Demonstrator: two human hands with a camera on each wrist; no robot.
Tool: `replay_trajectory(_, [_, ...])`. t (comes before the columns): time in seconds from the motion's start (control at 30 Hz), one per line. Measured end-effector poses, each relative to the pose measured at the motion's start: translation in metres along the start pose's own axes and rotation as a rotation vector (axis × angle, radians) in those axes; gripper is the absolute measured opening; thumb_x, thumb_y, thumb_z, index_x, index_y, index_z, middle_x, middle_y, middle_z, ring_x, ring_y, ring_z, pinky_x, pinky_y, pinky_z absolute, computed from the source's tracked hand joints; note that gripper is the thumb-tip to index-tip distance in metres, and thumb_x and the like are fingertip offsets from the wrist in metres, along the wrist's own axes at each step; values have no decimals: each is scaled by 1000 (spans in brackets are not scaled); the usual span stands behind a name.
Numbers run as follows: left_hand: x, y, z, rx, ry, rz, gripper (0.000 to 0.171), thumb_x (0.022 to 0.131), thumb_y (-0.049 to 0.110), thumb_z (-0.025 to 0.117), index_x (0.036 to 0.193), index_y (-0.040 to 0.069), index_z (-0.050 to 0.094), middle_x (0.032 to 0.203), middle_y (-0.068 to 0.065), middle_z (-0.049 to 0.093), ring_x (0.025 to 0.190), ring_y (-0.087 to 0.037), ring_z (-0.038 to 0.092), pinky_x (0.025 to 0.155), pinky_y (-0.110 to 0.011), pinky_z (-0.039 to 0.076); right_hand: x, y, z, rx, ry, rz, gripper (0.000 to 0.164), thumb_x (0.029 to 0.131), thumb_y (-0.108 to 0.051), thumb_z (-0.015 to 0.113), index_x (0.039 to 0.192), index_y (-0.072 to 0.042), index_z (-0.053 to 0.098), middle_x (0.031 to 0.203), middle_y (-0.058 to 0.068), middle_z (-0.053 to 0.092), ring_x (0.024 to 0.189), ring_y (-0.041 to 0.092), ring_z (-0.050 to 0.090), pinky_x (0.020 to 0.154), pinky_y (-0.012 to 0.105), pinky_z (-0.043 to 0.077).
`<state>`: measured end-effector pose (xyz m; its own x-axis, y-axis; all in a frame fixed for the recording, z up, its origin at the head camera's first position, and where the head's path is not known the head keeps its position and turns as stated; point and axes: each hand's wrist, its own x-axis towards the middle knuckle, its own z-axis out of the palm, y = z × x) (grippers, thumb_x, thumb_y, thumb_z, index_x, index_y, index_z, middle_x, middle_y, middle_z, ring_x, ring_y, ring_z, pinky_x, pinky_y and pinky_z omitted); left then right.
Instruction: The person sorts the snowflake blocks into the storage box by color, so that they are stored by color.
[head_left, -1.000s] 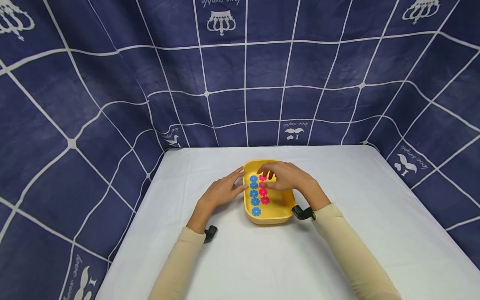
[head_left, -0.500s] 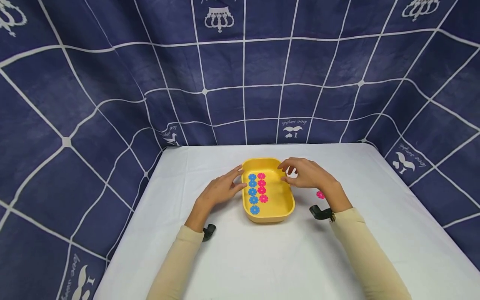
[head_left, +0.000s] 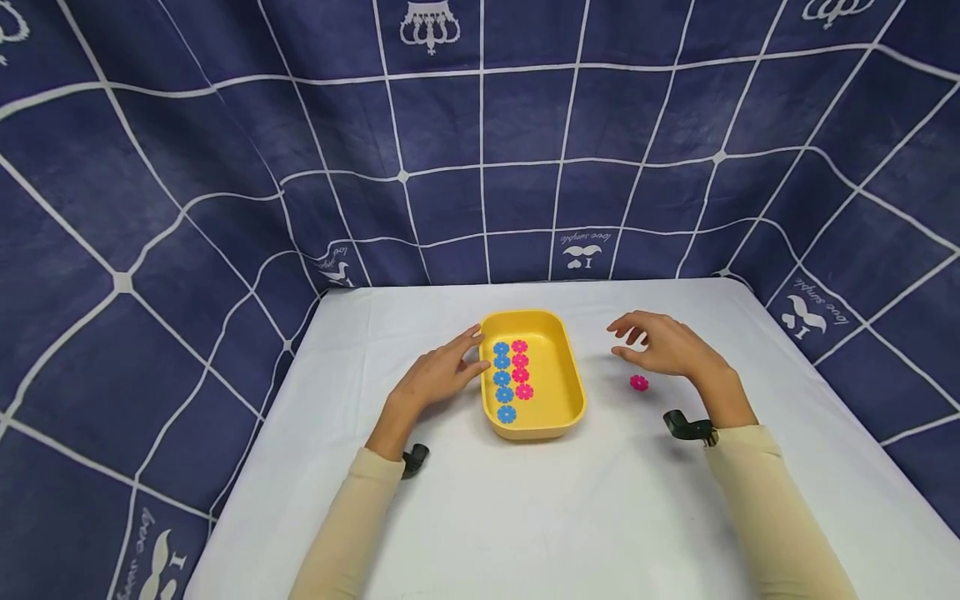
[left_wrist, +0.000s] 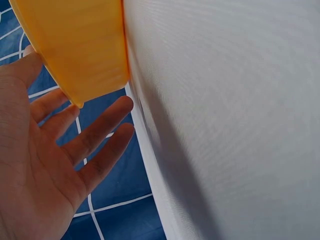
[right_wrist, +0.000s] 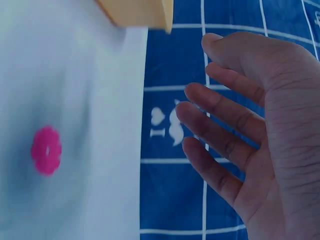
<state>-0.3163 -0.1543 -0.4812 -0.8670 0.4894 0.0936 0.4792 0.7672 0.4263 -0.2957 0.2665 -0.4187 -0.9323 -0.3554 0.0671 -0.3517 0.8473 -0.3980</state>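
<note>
A yellow tray (head_left: 551, 392) stands on the white table. Inside it, several blue flower-shaped discs (head_left: 502, 378) form a column along the left side, with a shorter column of pink flower discs (head_left: 521, 375) beside them. My left hand (head_left: 435, 379) touches the tray's left rim with extended fingers and thumb; the left wrist view shows the fingers spread at the yellow wall (left_wrist: 85, 45). Right of the tray, my right hand (head_left: 663, 343) hovers with relaxed fingers and holds nothing. One loose pink flower disc (head_left: 639, 382) lies on the table just below it, also seen in the right wrist view.
The white-covered table (head_left: 487, 517) reaches back to a navy curtain (head_left: 525, 125) with white grid lines, which also encloses the left and right sides. A dark camera mount sits on each wrist.
My right hand has moved from over the pink discs in the tray rightward, out past its rim, uncovering the loose pink disc. My left hand stays at the tray's left rim.
</note>
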Motion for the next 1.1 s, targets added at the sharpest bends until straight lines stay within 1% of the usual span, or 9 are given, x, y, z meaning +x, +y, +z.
replay_trajectory(0.1, [1,1,1,0,-3,-4,70,108,60,54,167,23,43,176,12,31,99,-12,66,91,-45,57,-8,10,-3,7,-7,38,41,98,-28,80,135,-12,72,125,8,74,110,30,69,95,56,59])
replay_trajectory(0.23, [1,1,-1,-8,-3,-13,70,108,59,55,167,23,43,176,13,31,101,-12,67,93,-46,57,-15,18,-8,20,-12,69,43,99,-29,79,137,-10,71,128,13,73,112,33,68,96,58,58])
replay_trajectory(0.47, [1,1,-1,-22,-10,-12,71,108,61,54,167,23,43,176,12,31,104,-13,69,94,-48,57,-26,31,-9,36,-4,93,45,99,-30,80,137,-7,71,129,16,73,112,33,68,97,58,57])
replay_trajectory(0.67, [3,1,-1,-39,-19,-13,70,108,59,56,167,23,43,176,12,31,108,-15,71,97,-51,57,-33,41,5,74,-58,138,47,99,-28,78,138,-5,69,128,17,72,112,33,67,92,56,59])
replay_trajectory(0.77, [3,2,-1,-41,-23,-18,70,108,58,57,167,23,43,176,12,30,109,-15,71,97,-51,57,-36,46,14,81,-74,149,43,98,-25,78,136,-6,71,124,14,73,108,31,67,88,51,60])
replay_trajectory(0.9, [3,1,-1,-36,-23,-17,70,109,58,56,167,23,42,176,12,30,110,-16,71,97,-51,57,-39,53,24,78,-76,149,38,95,-20,79,131,-7,74,116,10,74,103,28,67,86,48,57])
replay_trajectory(1.0, [3,2,-1,-36,-21,-16,69,109,56,58,167,22,43,176,11,30,109,-16,71,98,-51,57,-41,57,30,77,-86,162,37,95,-21,81,129,-8,75,113,9,74,103,28,66,87,49,55])
replay_trajectory(1.1, [3,2,-1,-30,-24,-19,70,108,57,57,167,22,42,176,10,30,109,-16,71,99,-51,57,-43,60,34,81,-94,188,38,95,-25,82,128,-9,75,114,10,73,104,29,66,90,53,56])
